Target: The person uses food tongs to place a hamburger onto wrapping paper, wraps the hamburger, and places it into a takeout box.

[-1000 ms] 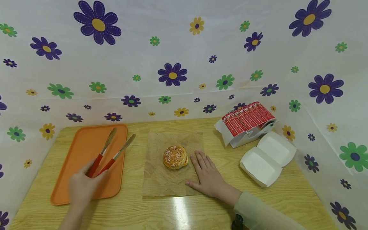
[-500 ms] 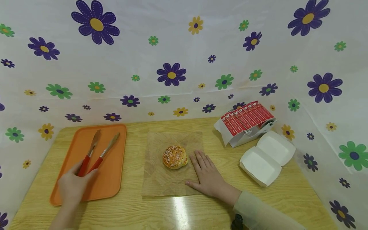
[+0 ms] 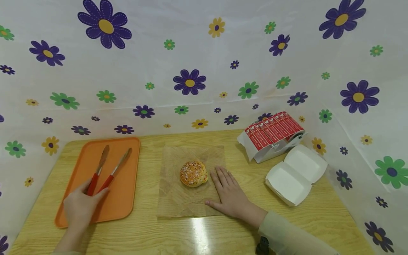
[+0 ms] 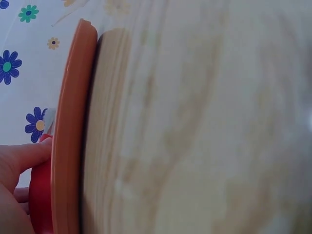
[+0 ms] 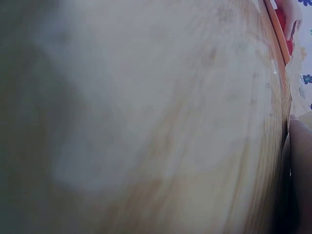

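My left hand [image 3: 79,205] grips the red handles of a pair of metal tongs [image 3: 104,168] over an orange tray [image 3: 122,209]. The arms of the tongs are spread, with nothing between them. In the left wrist view the thumb shows against a red handle [image 4: 41,190], just past the tray rim [image 4: 73,131]. A burger with a seeded bun [image 3: 193,174] sits on a sheet of brown paper [image 3: 175,202] at the middle of the table. My right hand [image 3: 231,196] rests with spread fingers on the paper's right edge, a little apart from the burger.
An opened white takeaway box [image 3: 296,177] stands to the right of my right hand. Behind it is a white carton [image 3: 271,154] with several red-and-white packets [image 3: 274,131] along its top. A flowered cloth [image 3: 191,53] hangs behind the wooden table [image 3: 153,233].
My left hand has moved left with the tongs, so both tips now lie within the tray's outline; one was past its right rim. My right hand and the burger stay put.
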Available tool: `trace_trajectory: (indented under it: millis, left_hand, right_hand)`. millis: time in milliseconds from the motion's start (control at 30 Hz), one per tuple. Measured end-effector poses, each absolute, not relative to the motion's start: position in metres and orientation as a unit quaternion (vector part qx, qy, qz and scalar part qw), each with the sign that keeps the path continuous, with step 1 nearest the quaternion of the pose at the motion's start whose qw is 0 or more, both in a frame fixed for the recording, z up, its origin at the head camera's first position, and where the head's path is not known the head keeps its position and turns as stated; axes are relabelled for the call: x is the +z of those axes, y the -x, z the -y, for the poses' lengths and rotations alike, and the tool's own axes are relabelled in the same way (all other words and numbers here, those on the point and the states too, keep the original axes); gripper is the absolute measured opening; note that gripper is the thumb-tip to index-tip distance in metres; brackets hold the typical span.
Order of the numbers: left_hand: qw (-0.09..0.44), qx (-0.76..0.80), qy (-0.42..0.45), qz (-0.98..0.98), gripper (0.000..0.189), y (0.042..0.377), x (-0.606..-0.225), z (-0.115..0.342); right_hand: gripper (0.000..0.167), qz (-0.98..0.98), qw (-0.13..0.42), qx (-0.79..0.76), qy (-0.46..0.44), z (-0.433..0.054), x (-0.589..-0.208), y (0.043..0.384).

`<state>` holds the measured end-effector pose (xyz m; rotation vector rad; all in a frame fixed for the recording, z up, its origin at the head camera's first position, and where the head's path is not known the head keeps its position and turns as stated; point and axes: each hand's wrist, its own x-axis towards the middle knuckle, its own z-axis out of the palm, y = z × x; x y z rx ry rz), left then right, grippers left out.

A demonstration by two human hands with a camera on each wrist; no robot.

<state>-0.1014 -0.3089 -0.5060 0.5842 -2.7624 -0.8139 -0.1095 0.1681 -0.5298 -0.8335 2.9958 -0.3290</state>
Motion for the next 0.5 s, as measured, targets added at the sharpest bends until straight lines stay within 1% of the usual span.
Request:
trace_trajectory:
  millis: [133, 333, 433, 500]
  left_hand:
    - [0.108, -0.263, -0.187, 0.940, 0.072, 0.101, -0.504, 0.309]
    - [0.126, -0.284, -0.177, 0.934, 0.057, 0.103, -0.497, 0.311]
    - [0.127, -0.294, -0.171, 0.932, 0.052, 0.106, -0.493, 0.310]
    - [0.140, -0.296, -0.167, 0.930, 0.047, 0.107, -0.492, 0.308]
  right_hand:
    - [0.105, -0.959, 0.019, -0.099, 0.263, -0.167, -0.531, 0.110]
    - [0.105, -0.960, 0.026, -0.101, 0.261, -0.166, -0.530, 0.110]
    - [0.105, -0.960, 0.026, -0.100, 0.260, -0.167, -0.529, 0.110]
    - [0.105, -0.961, 0.027, -0.095, 0.259, -0.167, -0.529, 0.110]
